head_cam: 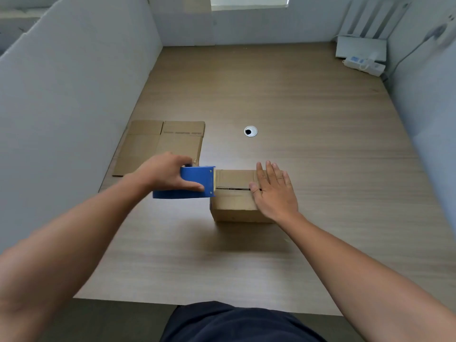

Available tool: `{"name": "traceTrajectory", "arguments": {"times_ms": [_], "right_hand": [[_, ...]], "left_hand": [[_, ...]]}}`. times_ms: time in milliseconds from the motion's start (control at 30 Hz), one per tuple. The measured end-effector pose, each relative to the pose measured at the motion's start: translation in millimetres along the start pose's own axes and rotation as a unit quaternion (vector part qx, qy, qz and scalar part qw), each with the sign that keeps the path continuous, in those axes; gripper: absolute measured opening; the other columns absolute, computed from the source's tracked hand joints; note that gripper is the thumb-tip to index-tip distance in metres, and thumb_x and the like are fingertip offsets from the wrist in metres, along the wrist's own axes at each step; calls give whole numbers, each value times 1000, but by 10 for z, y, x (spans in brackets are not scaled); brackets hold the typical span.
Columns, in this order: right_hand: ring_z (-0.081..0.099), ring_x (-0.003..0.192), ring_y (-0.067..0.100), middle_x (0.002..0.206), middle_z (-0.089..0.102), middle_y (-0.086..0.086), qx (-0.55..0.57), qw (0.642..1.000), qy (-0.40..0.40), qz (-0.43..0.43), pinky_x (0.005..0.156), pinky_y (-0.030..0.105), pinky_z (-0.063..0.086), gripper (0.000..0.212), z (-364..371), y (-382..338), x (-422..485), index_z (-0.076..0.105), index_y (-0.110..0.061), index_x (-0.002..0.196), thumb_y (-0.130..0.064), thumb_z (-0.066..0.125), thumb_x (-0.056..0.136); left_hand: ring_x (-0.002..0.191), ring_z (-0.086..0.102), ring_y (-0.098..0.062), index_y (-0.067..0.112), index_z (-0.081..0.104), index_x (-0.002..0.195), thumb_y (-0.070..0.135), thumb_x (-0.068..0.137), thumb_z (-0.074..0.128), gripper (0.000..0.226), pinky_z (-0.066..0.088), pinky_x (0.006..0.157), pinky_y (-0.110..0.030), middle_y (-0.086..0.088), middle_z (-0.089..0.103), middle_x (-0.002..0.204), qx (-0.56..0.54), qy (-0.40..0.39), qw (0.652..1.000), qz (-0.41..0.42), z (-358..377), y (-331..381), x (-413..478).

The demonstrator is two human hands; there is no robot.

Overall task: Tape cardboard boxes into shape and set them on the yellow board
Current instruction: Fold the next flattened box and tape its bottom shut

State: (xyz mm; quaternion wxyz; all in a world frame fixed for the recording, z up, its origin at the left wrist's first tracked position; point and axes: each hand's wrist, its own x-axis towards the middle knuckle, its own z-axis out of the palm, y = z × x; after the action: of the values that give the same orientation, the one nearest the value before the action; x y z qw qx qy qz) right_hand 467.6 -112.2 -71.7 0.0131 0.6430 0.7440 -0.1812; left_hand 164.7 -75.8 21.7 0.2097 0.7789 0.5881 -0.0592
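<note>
Nearest the camera, two bare forearms reach out over the wooden worktop (271, 99), one from each side. One built-up cardboard box (234, 206) stands on the worktop just ahead of the person, flaps folded shut, with a dark seam running left to right across its top. The right hand (274, 191) lies flat on the right part of that top, fingers straight and a little spread, thumb pointing along the seam, holding nothing. The left hand (167, 172) grips the one blue tape dispenser (195, 182), fingers curled over its far side and thumb along the near face; the dispenser's front edge meets the box's left end right at the seam. Further back on the left, against the grey partition (74, 95), lies flattened cardboard (160, 144); whether it is one sheet or several stacked, I cannot tell. Beyond the box there is one round cable grommet (250, 131). Far right corner: one white power strip (365, 64), and behind it one white box with upright antennas (360, 46).
</note>
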Motion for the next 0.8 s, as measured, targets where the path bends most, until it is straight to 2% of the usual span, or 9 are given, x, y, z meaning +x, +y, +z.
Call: {"name": "traceTrajectory", "arguments": {"times_ms": [100,233,333,500,633,700,800], "right_hand": [[-17,155,15,170,-11,0,-34,999,7,-6,125,40,-13,66,30,-36,5,-11,-33,160,-60,7,102],[-13,156,17,171,-4,1,-50,999,13,-6,125,40,-10,68,57,-26,22,-10,-36,160,-64,4,100],[-9,156,17,171,2,1,-61,998,16,-2,125,41,-9,71,65,-38,29,-9,-38,160,-67,-1,95],[-3,156,19,170,11,2,-71,997,24,4,126,41,-7,68,62,-60,30,-3,-39,161,-66,7,99],[0,156,20,168,17,3,-65,997,29,9,126,42,-4,76,53,-81,49,6,-38,161,-68,3,91],[-2,156,21,168,16,5,-60,998,23,19,126,42,-5,77,27,-114,77,12,-35,161,-65,8,90],[-6,156,30,166,13,18,-49,997,11,51,125,50,-6,67,37,-261,114,21,-25,157,-53,27,97]], "left_hand": [[74,65,-13,28,61,95,105,46,48,92,57,68,-37,7,66,84,-56,-23,998,-14,57,-159,-41],[77,65,-14,29,63,89,106,40,52,92,52,67,-36,7,67,82,-93,-63,994,-16,39,-264,27],[78,66,-15,27,66,85,96,48,62,79,54,69,-40,6,68,80,-89,-75,993,-30,-28,-470,61],[78,65,-16,27,65,85,93,50,67,75,51,66,-38,6,68,83,-89,-104,990,-32,6,-562,134],[80,65,-19,22,65,86,81,65,74,63,44,65,-33,2,67,86,-91,-131,986,-37,125,-589,200],[80,64,-20,20,65,86,82,65,73,66,42,64,-32,0,67,84,-96,-141,985,-41,146,-569,224],[78,63,-17,20,65,84,80,66,75,64,42,63,-32,1,67,84,-83,-148,984,-55,190,-516,248]]}}
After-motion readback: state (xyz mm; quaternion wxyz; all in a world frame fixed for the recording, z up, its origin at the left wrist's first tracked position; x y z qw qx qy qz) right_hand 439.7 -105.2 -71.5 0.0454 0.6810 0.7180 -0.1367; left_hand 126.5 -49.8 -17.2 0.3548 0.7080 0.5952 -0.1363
